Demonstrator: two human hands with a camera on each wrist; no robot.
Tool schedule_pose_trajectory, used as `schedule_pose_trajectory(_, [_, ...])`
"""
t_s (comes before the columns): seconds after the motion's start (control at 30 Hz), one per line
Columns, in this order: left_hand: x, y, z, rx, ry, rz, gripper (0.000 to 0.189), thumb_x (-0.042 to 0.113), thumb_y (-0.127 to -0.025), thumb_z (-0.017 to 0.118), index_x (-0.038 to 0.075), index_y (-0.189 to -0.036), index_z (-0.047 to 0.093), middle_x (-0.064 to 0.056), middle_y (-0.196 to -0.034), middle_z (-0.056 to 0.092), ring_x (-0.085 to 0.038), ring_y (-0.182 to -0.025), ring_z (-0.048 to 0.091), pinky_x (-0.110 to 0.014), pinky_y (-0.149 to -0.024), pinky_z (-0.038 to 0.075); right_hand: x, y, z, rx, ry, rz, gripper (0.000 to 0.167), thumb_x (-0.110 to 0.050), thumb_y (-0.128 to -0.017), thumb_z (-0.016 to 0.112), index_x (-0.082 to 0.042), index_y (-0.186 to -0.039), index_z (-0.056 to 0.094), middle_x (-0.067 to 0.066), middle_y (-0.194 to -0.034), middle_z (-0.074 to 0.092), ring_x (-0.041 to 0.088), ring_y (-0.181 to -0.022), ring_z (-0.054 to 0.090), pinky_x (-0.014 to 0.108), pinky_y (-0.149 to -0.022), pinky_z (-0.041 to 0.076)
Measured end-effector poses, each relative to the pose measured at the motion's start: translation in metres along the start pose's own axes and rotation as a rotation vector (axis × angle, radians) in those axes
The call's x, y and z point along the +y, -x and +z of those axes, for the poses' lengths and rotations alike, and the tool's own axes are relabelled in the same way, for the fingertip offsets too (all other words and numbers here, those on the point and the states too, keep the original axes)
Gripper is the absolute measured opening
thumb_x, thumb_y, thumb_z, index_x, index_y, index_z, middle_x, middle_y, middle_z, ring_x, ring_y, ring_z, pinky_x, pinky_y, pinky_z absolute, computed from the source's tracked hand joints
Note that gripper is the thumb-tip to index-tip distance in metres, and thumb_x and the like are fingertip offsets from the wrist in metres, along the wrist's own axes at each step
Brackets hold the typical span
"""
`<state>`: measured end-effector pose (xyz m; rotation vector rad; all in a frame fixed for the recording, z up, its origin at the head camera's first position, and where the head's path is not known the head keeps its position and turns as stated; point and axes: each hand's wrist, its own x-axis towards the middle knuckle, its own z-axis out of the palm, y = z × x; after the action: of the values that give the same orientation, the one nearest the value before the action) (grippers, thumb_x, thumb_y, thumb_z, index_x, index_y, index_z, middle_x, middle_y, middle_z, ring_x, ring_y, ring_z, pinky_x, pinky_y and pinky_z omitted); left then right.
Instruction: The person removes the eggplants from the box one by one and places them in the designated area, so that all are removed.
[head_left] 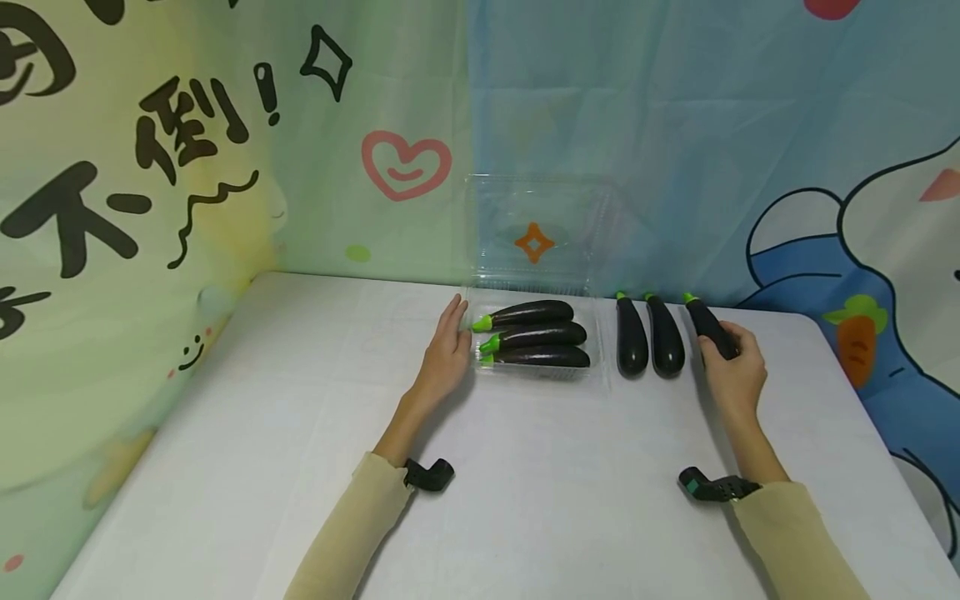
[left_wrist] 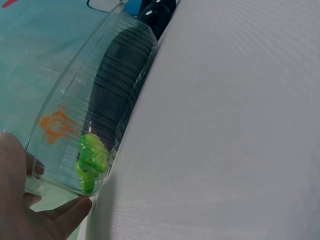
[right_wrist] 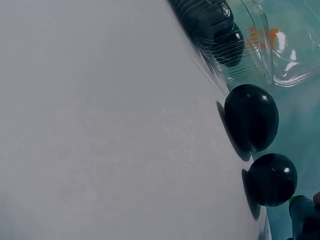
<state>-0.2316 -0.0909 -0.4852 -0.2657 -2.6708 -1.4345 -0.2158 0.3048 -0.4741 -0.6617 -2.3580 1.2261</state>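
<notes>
A clear plastic box stands with its lid raised at the back of the table. Three dark purple eggplants with green stems lie sideways in it, one behind another. My left hand rests against the box's left end, fingers fairly straight along the wall; the left wrist view has the fingertips right at that corner. To the right, my right hand holds another eggplant by its thick end, stem pointing away. In the right wrist view only a bit of this eggplant shows at the edge.
Two loose eggplants, a left one and a right one, lie side by side between the box and my right hand. The white table ends just behind them at a printed cloth backdrop.
</notes>
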Motion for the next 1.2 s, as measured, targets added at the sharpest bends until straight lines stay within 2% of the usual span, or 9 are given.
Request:
schedule_pose_trajectory(0.3, [0.001,0.001,0.0,0.0,-0.003,0.006,0.052,0.015,-0.101,0.035,0.005,-0.152,0.029,-0.007,-0.163,0.02,-0.023,-0.15,0.021,-0.046,-0.119,0.026,0.0,-0.005,0.007,-0.009,-0.048,0.016,0.047,-0.024,-0.094,0.058,-0.009,-0.138,0.052,0.015,-0.139,0.056,0.03,-0.129,0.049,0.045,-0.11,0.037])
schedule_pose_trajectory(0.53, [0.0,0.0,0.001,0.0,-0.009,-0.002,0.052,0.013,-0.101,0.036,0.007,-0.152,0.029,-0.005,-0.163,0.02,-0.021,-0.15,0.021,-0.044,-0.12,0.025,0.003,-0.008,0.008,-0.061,-0.016,0.051,0.053,-0.032,-0.095,0.051,-0.017,-0.145,0.046,0.01,-0.147,0.05,0.03,-0.136,0.045,0.045,-0.113,0.035])
schedule_pose_trajectory(0.73, [0.001,0.0,0.0,0.006,-0.01,0.004,0.052,0.012,-0.101,0.037,0.005,-0.152,0.03,-0.006,-0.162,0.021,-0.022,-0.15,0.022,-0.044,-0.12,0.026,0.007,-0.011,0.009,-0.113,0.008,0.035,0.054,-0.034,-0.097,0.048,-0.02,-0.148,0.041,0.008,-0.153,0.042,0.031,-0.143,0.037,0.048,-0.116,0.031])
schedule_pose_trajectory(1.03, [0.0,-0.001,0.0,0.001,-0.005,-0.003,0.052,0.012,-0.101,0.037,0.008,-0.152,0.029,-0.003,-0.163,0.02,-0.02,-0.15,0.022,-0.044,-0.12,0.026,0.008,-0.014,0.012,-0.133,0.051,0.049,0.054,-0.034,-0.097,0.05,-0.018,-0.148,0.042,0.011,-0.152,0.041,0.033,-0.143,0.036,0.046,-0.118,0.029])
schedule_pose_trajectory(1.2, [0.001,0.0,-0.001,0.002,0.004,0.007,0.052,0.011,-0.101,0.036,0.004,-0.151,0.03,-0.007,-0.162,0.021,-0.023,-0.15,0.022,-0.046,-0.12,0.025,0.008,-0.015,0.015,-0.139,0.059,0.038,0.054,-0.034,-0.098,0.05,-0.015,-0.147,0.042,0.014,-0.151,0.041,0.036,-0.142,0.036,0.046,-0.118,0.029])
